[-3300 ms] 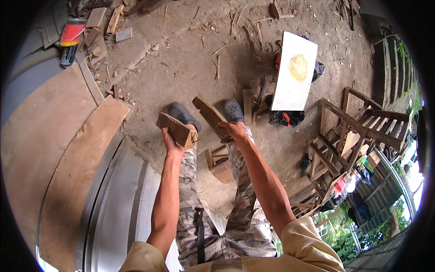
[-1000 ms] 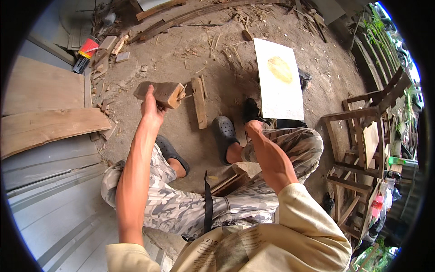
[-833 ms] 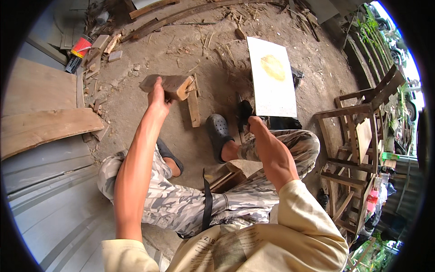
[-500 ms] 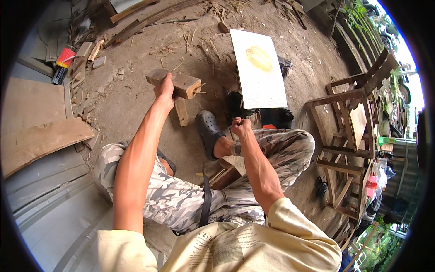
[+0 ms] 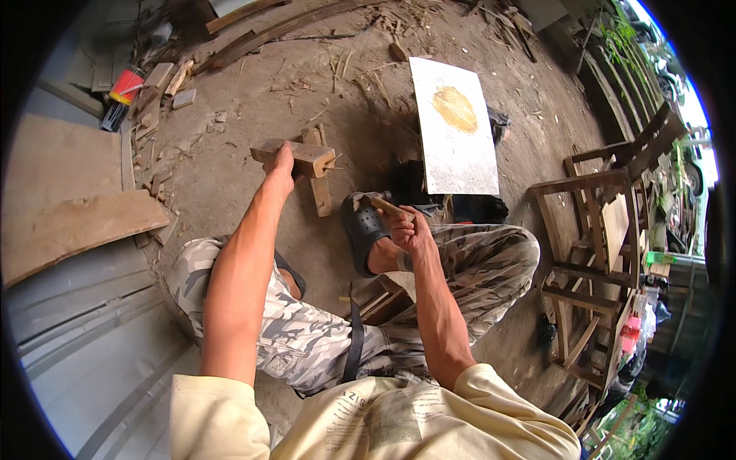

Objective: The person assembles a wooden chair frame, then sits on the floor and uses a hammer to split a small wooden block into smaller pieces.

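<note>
Holding: wood block [image 5: 295,156] is gripped by left hand [image 5: 280,170], at eleven o'clock.
Right hand [image 5: 406,226]: closed around thin wooden piece [image 5: 383,205].
Next: both pieces likely need bringing together.

A weathered brown wooden block [image 5: 295,156], roughly rectangular, is held level above the dirt ground in the left hand [image 5: 280,170], crossing over a narrower wooden strip [image 5: 319,184] lying on the earth. A slim, pale wooden piece [image 5: 386,206] sits tilted in the right hand [image 5: 410,230].
</note>
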Tool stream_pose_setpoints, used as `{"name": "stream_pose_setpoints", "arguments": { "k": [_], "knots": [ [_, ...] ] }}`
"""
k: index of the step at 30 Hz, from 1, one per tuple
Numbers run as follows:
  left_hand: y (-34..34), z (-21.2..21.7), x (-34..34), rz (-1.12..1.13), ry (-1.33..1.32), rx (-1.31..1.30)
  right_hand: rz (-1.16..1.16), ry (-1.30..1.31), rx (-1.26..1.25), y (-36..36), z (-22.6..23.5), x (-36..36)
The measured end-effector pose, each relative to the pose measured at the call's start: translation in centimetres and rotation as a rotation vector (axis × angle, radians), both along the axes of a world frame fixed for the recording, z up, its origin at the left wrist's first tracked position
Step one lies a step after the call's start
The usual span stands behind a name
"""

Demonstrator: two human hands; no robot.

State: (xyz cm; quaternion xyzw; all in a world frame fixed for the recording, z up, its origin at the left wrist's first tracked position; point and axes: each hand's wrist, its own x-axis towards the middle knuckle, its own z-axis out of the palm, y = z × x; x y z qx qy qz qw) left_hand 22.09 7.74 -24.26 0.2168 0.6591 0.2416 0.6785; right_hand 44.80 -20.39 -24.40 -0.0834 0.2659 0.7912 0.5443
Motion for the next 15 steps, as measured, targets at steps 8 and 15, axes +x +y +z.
{"name": "stream_pose_setpoints", "arguments": {
  "k": [8,15],
  "knots": [
    [-0.9,0.9,-4.1,0.113,-0.048,-0.051,0.533,-0.961,-0.350,6.6,0.0,-3.7],
    [-1.5,7.6,-7.1,0.259,-0.365,0.181,0.680,-1.122,-0.278,9.1,-5.2,-8.4]
  ]
}}
